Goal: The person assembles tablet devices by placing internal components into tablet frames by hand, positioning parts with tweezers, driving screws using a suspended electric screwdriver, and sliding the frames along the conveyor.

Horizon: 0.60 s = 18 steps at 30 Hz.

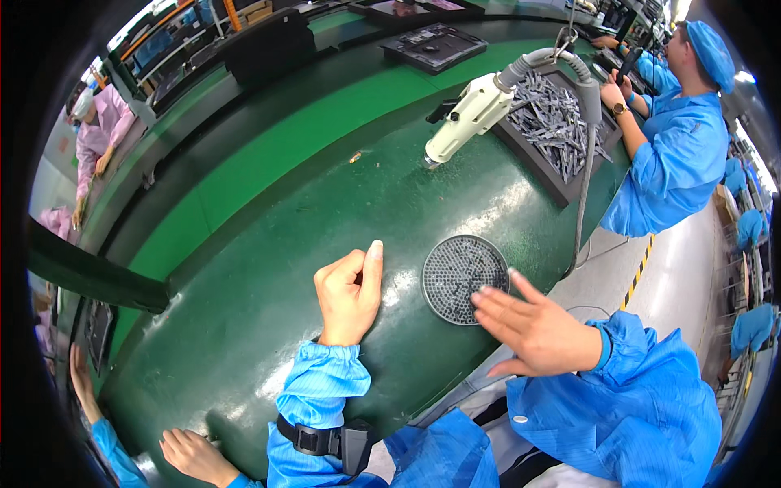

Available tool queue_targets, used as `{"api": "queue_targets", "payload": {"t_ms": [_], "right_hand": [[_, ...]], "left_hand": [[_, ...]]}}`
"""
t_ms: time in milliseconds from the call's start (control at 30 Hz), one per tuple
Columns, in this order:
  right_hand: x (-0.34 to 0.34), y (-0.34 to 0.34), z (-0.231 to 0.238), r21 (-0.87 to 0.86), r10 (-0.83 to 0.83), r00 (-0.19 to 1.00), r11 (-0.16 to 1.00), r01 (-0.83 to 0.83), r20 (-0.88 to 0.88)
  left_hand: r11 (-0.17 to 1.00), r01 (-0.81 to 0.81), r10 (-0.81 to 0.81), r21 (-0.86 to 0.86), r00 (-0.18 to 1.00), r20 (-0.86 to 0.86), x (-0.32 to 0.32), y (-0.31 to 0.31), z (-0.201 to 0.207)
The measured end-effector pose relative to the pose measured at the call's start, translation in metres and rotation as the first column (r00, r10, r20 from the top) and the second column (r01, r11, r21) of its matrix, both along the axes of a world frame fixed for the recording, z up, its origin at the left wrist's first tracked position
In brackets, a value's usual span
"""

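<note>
The left sleeve [313, 386] carries a black wrist strap [305, 439] with a dark box attached. Further in, the right hand [541, 333] extends palm-down from the right side; its grip is spread, the fingers straight and the thumb apart. Its fingertips lie over the right rim of the round tray [425, 281]; contact cannot be confirmed. The left hand [346, 297] is located left of the tray, well apart from it. Its grip is pressed together, fingers curled and thumb upright along the forefinger; whether it encloses anything cannot be told.

The round tray, dark grey, lies flat on the green bench [260, 276] between the two hands. Its face carries a dense pattern of small dark spots, too fine to identify.

At the lower left, another person's hand [195, 455] is at the bench.

Beyond the tray, a cream hand tool [468, 120] is connected to a thick grey hose [587, 93], nose pointing down-left. Behind it, a black bin [541, 175] holds a heap of dark strips [553, 118]. Beside the bin stands a co-worker in blue [671, 171]. A flat black panel [435, 49] lies across the bench.
</note>
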State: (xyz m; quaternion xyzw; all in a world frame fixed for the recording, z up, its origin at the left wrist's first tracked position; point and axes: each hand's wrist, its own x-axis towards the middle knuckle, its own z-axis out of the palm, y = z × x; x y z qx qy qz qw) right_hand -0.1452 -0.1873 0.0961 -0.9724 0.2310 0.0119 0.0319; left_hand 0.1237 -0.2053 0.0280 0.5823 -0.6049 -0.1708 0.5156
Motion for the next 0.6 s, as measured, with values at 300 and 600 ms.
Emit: {"api": "queue_targets", "payload": {"t_ms": [300, 600], "right_hand": [[0.017, -0.042, -0.014, 0.000, 0.055, 0.986, 0.998, -0.055, 0.161], [-0.004, -0.029, -0.011, 0.115, 0.185, 0.978, 0.974, -0.195, 0.094]], "left_hand": [[0.999, -0.029, 0.027, -0.022, 0.993, -0.111, -0.004, 0.000, -0.003], [1.000, 0.018, -0.018, -0.002, 1.000, -0.004, 0.000, -0.001, 0.001]]}}
